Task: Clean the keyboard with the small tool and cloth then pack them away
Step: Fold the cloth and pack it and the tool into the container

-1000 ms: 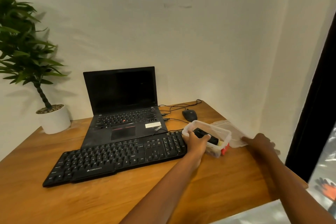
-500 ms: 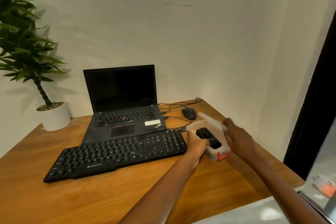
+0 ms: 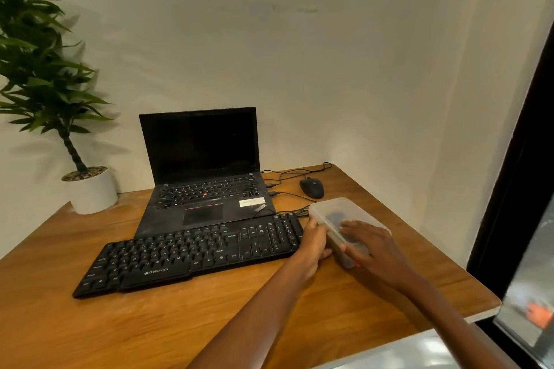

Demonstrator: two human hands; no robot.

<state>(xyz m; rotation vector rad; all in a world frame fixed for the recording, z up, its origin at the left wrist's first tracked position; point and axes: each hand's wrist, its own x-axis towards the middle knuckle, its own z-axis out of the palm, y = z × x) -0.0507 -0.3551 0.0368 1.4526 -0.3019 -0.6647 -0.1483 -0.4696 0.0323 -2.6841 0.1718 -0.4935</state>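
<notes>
A black keyboard [image 3: 192,252] lies across the wooden table [image 3: 180,326]. Just right of it stands a translucent plastic box [image 3: 335,244] with its lid [image 3: 350,208] laid on top. A dark small tool [image 3: 335,216] shows faintly through the lid; the cloth cannot be made out. My left hand [image 3: 314,244] grips the box's left side, next to the keyboard's right end. My right hand [image 3: 370,246] lies on the lid with its fingers spread, and its thumb is at the near rim.
An open black laptop [image 3: 204,189] sits behind the keyboard, with cables running to a black mouse [image 3: 312,187] at the back right. A potted plant [image 3: 90,192] stands at the back left. The table's right edge [image 3: 482,305] runs close to a dark window frame [image 3: 509,189].
My right hand picked the lid up from the table beside the box, carried it left and laid it over the box. My left hand has stayed on the box's left side.
</notes>
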